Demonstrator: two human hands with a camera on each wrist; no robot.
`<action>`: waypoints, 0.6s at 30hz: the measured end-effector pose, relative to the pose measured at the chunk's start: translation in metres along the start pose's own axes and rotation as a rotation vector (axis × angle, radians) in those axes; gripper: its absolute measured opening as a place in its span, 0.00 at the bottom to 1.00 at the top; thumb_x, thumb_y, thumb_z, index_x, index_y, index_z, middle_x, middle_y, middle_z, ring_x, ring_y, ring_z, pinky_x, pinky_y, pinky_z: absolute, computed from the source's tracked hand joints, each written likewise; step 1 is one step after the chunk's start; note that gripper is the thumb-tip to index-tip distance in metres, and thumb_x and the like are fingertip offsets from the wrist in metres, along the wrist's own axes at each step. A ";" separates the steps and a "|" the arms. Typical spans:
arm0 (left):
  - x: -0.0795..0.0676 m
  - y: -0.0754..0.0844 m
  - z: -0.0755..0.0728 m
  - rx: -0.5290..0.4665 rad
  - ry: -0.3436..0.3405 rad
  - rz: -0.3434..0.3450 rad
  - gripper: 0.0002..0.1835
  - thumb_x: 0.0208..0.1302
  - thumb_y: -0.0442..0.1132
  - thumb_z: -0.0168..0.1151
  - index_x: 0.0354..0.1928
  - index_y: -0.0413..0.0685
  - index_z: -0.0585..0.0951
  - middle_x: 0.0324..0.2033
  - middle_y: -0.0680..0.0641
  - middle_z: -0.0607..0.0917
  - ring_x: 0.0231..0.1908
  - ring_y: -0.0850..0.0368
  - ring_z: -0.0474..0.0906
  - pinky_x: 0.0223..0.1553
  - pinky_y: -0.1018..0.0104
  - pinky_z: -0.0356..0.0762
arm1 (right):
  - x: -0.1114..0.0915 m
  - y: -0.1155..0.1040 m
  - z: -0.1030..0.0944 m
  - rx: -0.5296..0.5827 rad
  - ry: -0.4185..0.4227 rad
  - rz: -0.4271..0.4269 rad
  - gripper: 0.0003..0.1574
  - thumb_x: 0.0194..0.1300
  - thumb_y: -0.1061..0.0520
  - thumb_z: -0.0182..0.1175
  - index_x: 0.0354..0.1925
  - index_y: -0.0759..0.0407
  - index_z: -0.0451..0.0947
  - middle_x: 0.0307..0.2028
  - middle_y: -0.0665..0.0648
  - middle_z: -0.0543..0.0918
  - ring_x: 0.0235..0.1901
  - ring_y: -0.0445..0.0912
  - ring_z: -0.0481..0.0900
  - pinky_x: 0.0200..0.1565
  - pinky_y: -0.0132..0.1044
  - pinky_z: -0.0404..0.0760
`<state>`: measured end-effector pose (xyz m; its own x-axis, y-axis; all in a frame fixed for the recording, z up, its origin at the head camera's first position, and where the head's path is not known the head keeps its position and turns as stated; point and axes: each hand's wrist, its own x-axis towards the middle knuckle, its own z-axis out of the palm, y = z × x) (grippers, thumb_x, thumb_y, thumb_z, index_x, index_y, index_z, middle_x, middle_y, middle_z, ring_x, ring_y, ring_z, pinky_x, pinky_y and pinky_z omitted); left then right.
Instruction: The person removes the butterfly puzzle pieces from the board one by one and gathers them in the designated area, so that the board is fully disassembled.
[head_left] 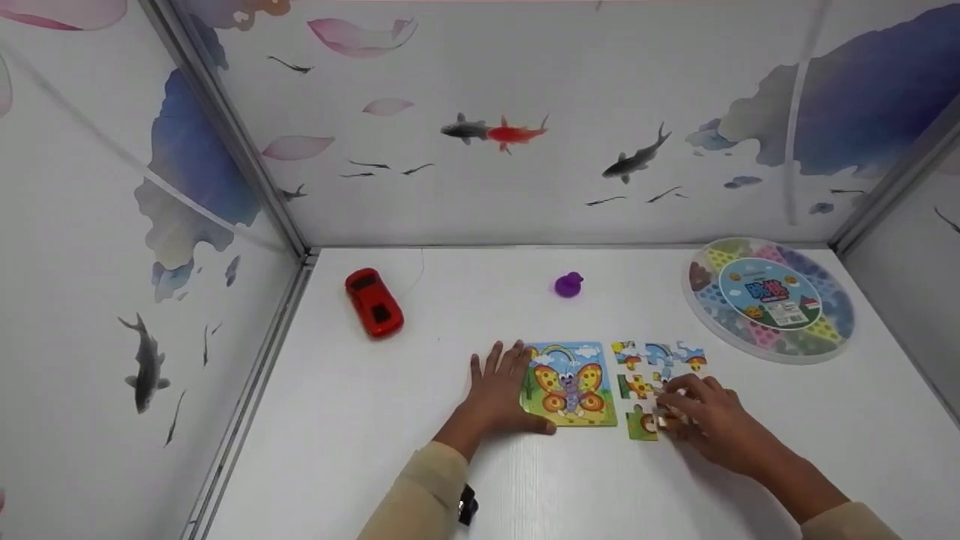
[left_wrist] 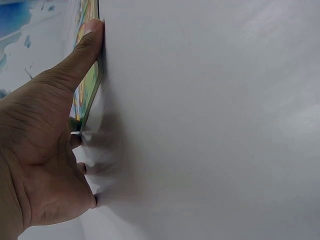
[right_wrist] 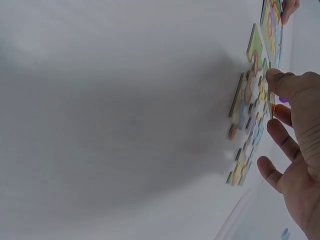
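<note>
My left hand [head_left: 496, 394] lies at the left side of a square butterfly picture board [head_left: 571, 390], fingers spread along its left edge. Its thumb [left_wrist: 82, 52] reaches along the board's near edge. To the right of the board, several jigsaw pieces [head_left: 642, 424] with parts of a similar picture lie in loose rows, slightly apart. Over these rows my right hand [head_left: 716, 429] pinches a puzzle piece [right_wrist: 272, 96] between thumb and fingertips, seen nearly edge-on in the right wrist view. The fingers hide some of the pieces beneath in the head view.
A red toy car [head_left: 374, 303] stands at the back left of the white table. Behind the board sits a small purple duck-like toy [head_left: 569, 285]. At the back right lies a round, colourful game box [head_left: 770, 300]. Printed wall panels [head_left: 517, 202] enclose the table's back and sides.
</note>
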<state>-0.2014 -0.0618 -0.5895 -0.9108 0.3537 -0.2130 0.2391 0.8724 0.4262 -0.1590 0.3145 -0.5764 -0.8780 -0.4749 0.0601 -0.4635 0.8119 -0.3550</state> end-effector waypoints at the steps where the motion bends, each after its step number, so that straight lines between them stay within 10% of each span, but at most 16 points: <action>1: 0.000 0.000 0.000 -0.001 -0.001 0.000 0.74 0.52 0.73 0.82 0.91 0.50 0.51 0.91 0.48 0.49 0.91 0.38 0.37 0.86 0.27 0.34 | -0.004 0.004 -0.002 -0.004 -0.002 0.007 0.28 0.69 0.58 0.78 0.65 0.42 0.88 0.61 0.50 0.81 0.61 0.53 0.77 0.59 0.65 0.76; 18: 0.001 0.001 0.000 0.027 -0.013 -0.013 0.74 0.52 0.74 0.81 0.91 0.51 0.51 0.91 0.48 0.49 0.91 0.39 0.38 0.87 0.27 0.36 | -0.044 0.045 -0.001 -0.024 -0.001 0.117 0.23 0.69 0.63 0.76 0.59 0.46 0.90 0.63 0.54 0.83 0.57 0.53 0.77 0.51 0.56 0.79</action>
<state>-0.2024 -0.0607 -0.5891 -0.9097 0.3461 -0.2296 0.2363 0.8859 0.3991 -0.1408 0.3722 -0.5940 -0.9260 -0.3771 0.0189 -0.3609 0.8695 -0.3372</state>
